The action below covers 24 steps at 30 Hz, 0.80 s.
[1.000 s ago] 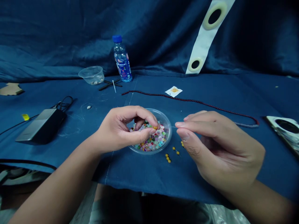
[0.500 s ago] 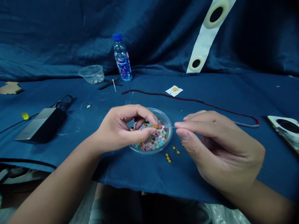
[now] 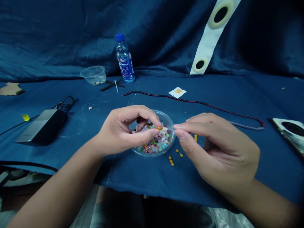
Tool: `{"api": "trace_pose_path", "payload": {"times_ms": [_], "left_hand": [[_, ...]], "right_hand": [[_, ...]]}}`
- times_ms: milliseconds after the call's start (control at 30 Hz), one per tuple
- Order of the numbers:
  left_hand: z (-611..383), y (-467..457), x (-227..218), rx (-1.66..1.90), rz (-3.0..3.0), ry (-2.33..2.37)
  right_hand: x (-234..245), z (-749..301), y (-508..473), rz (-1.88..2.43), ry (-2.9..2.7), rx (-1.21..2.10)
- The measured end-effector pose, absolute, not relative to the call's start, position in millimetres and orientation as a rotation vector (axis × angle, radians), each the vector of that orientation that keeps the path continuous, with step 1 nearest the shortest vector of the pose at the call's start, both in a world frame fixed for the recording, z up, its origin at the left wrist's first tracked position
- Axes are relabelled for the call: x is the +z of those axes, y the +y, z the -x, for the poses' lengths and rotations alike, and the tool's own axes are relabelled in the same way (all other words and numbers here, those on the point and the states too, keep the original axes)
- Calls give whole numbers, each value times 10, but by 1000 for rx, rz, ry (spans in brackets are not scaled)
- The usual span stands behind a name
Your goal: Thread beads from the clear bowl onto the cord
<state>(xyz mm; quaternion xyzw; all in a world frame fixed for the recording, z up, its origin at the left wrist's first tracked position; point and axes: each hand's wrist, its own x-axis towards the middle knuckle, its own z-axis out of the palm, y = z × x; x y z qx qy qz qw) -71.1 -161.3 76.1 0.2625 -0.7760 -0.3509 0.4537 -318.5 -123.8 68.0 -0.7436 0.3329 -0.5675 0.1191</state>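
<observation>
Above a clear round bowl [image 3: 174, 136] filled with small multicoloured beads [image 3: 156, 142], my left hand [image 3: 128, 126] pinches a yellow-orange bead [image 3: 159, 128] between thumb and index finger. My right hand [image 3: 218, 148] is closed in a pinch just right of the bowl's rim. A thin pale thread showed at its fingertips a moment ago; now it is barely visible there. Several yellow beads [image 3: 171, 161] lie on the cloth in front of the bowl, two of them near a short thin strand. A short row of yellow beads [image 3: 195, 138] shows behind my right thumb, partly hidden.
A dark red bead string [image 3: 166, 96] curves across the blue cloth, behind my hands. Further back are a small white packet [image 3: 177, 92], a bottle [image 3: 125, 60] and another clear bowl [image 3: 93, 75]. A grey-black box [image 3: 41, 126] lies left, a phone-like object [image 3: 291, 129] right.
My right hand has moved left, bringing its fingertips closer to the bead in my left hand. More of the yellow bead row shows behind it. My left hand has barely moved.
</observation>
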Motion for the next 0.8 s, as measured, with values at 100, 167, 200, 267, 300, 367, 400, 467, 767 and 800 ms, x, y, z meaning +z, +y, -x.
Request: {"api": "trace_pose_path", "payload": {"times_ms": [100,167,200,267,300,367,400,467,767,800], "left_hand": [[717,-1637,768,-798,-589,-1945],[722,-1648,772,-785,-563,-1973],[724,-1650,774,-785,-549,-1988],[729,-1650,781,-798,-523,-2010],[730,-1647,786,-805,-515,-2016],[730,-1639,801,-821,-509,-2019],[729,-1635,808,-827,-514,-2017],[727,-1623,819,-844,-530,-2007],[763,-1558,791,-958,-596,-1760],[766,-1556,790,-961,-598,-1769]], "right_hand": [[680,3175,-1247,2214,956,-1610],[676,3166,-1248,2220,954,-1582],[674,3162,-1248,2219,956,-1570],[668,3155,-1248,2214,955,-1546],[665,3152,-1249,2214,954,-1537],[659,3149,-1254,2215,960,-1521],[656,3149,-1258,2210,964,-1519],[650,3147,-1265,2194,965,-1521],[621,3111,-1243,2143,875,-1390],[617,3105,-1237,2127,865,-1373]]}}
